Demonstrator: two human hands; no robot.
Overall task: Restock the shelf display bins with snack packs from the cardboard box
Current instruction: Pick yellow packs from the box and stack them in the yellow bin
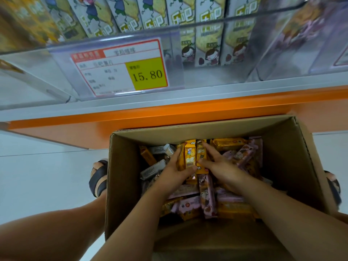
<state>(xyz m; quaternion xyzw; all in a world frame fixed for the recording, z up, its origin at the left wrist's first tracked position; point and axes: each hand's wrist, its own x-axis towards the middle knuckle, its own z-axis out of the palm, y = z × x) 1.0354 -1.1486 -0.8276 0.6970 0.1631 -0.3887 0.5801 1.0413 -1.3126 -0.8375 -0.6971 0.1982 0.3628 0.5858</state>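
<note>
Inside box (286,166), hands (174,173) clasp yellow packs (190,155).

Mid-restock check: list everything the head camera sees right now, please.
cardboard box: one, brown, open on the floor under the shelf
yellow packs: several, yellow, loose in box; a few upright between both hands
pink packs: many, pink, loose in box
grey packs: few, grey-white, box's left side
display bins: several, clear, shelf above, holding grey-yellow packs
price tag: one, red-white-yellow, bin front, reads 15.80
sandals: two, black, either side of box
left hand: one, gripping upright packs' left side
right hand: one, gripping their right side
</note>
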